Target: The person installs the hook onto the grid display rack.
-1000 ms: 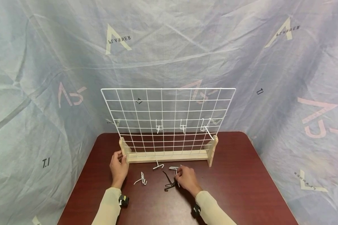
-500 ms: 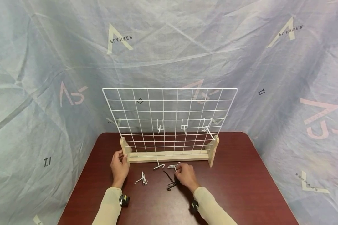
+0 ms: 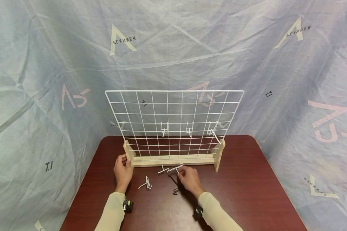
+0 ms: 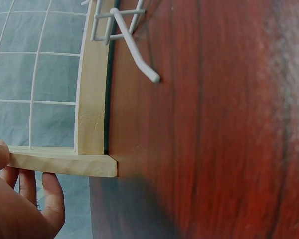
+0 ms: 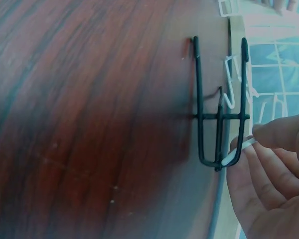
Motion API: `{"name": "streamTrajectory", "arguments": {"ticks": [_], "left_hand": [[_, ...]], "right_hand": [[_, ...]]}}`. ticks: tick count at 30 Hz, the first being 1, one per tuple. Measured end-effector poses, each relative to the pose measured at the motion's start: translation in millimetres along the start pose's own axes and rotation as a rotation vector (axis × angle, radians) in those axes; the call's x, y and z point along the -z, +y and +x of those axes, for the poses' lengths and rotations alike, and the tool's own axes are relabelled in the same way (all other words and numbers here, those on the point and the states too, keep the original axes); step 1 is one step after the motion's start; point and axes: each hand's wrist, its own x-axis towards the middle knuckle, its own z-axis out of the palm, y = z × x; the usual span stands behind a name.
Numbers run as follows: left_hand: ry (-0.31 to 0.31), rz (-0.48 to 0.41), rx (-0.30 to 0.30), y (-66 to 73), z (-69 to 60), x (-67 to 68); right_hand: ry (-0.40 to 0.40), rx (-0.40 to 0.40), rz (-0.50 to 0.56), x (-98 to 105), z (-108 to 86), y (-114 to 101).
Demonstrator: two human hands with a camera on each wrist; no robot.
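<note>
My left hand [image 3: 123, 171] grips the left wooden upright [image 4: 65, 163] of a white wire grid [image 3: 173, 113], thumb on one face and fingers on the other. Near the stand's base, my right hand [image 3: 191, 179] pinches the prong of a white wire hook [image 5: 243, 151] between thumb and fingers. A black wire hook [image 3: 175, 191] lies just left of that hand, partly hidden by it in the head view. Another white hook [image 3: 163, 171] rests at the base, close beside the held one. One more white hook [image 3: 147, 183] lies between the two hands.
Several white hooks hang in a row on the grid, among them a long-pronged hook [image 3: 213, 132] at the right. The stand's wooden base bar [image 3: 173, 159] runs across the dark red table [image 3: 243, 192]. Grey printed cloth [image 3: 173, 48] surrounds the table.
My right hand has shifted a little forward and left, bringing the white hook nearer the one at the base. The left hand stays on the upright.
</note>
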Motion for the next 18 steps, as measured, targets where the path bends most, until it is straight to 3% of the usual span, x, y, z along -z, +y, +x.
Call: {"name": "streamTrajectory", "arguments": {"ticks": [18], "left_hand": [[0.000, -0.006, -0.009, -1.0, -0.1, 0.1]], "right_hand": [[0.041, 0.084, -0.006, 10, 4.2, -21]]}}
